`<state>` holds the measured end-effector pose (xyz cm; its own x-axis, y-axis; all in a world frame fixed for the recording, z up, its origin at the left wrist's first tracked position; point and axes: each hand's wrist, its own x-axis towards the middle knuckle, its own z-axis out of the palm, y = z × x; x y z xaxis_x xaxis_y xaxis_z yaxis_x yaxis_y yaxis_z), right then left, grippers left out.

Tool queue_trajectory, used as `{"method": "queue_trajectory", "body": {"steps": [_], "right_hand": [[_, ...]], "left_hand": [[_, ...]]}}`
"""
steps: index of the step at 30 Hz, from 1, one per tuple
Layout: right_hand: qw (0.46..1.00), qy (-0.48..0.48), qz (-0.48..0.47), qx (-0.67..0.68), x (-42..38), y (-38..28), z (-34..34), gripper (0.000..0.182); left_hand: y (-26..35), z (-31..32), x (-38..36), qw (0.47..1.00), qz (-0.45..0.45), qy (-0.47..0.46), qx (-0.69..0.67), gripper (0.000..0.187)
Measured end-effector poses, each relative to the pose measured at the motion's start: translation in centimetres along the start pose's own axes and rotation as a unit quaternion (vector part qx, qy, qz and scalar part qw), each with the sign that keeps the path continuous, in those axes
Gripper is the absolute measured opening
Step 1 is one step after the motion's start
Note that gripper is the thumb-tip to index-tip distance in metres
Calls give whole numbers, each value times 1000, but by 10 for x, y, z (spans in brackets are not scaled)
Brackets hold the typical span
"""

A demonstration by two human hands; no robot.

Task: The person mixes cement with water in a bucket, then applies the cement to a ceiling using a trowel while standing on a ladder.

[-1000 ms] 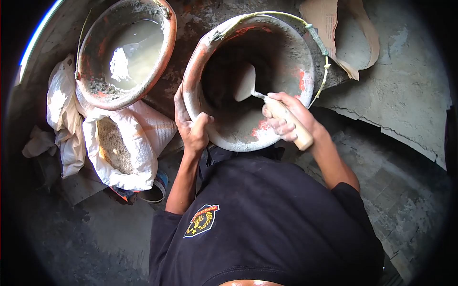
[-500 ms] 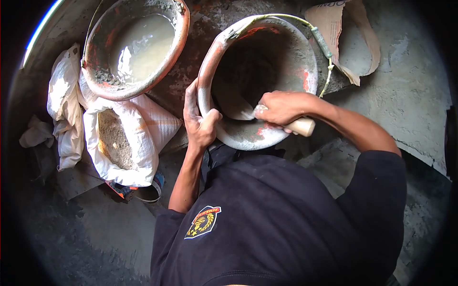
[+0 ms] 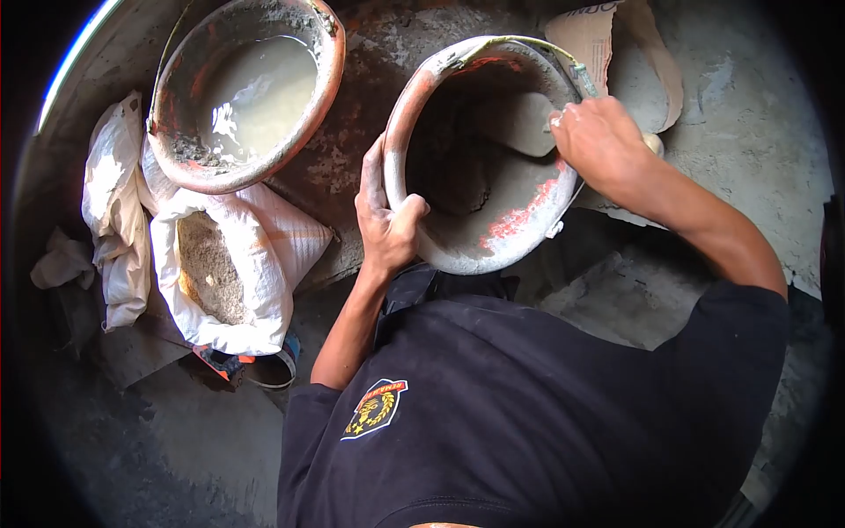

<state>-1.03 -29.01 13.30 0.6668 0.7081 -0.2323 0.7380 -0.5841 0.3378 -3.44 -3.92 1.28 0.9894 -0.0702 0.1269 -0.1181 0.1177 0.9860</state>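
A mortar-crusted bucket (image 3: 412, 110) with worn red patches stands in front of me, tilted a little. My left hand (image 3: 389, 217) grips its rim on the left side, thumb over the edge and fingers along the outer wall. Closed around a wooden-handled trowel, my right hand (image 3: 600, 141) is at the bucket's right rim. The grey trowel blade (image 3: 519, 123) reaches inside, along the far right wall. Dark, wet-looking material (image 3: 449, 180) lies in the shaded bottom, its details hard to make out. A thin rope-like bucket handle (image 3: 528, 41) rests along the far rim.
At the upper left stands another bucket (image 3: 330, 97) holding cloudy water. Below it, an open white sack (image 3: 264, 299) contains grey-brown grains. A crumpled white sack (image 3: 114, 211) lies farther left. A torn brown paper bag (image 3: 581, 40) sits at the upper right on the concrete floor (image 3: 748, 176).
My right hand has moved up and right with the trowel, from the bucket's near side to its right rim. My left hand still grips the rim, and the bucket's tilt has shifted slightly.
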Motion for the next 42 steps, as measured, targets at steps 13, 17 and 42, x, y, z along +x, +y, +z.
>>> {"method": "queue_trajectory", "body": {"steps": [13, 17, 42], "right_hand": [[979, -169, 110, 31, 15, -11, 62, 10], [982, -105, 68, 143, 13, 1, 68, 16], [423, -288, 331, 793, 7, -78, 45, 12]], "left_hand": [[17, 17, -2, 998, -47, -35, 26, 71], [5, 1, 1, 999, -41, -27, 13, 71], [9, 8, -21, 997, -56, 55, -6, 71]]}}
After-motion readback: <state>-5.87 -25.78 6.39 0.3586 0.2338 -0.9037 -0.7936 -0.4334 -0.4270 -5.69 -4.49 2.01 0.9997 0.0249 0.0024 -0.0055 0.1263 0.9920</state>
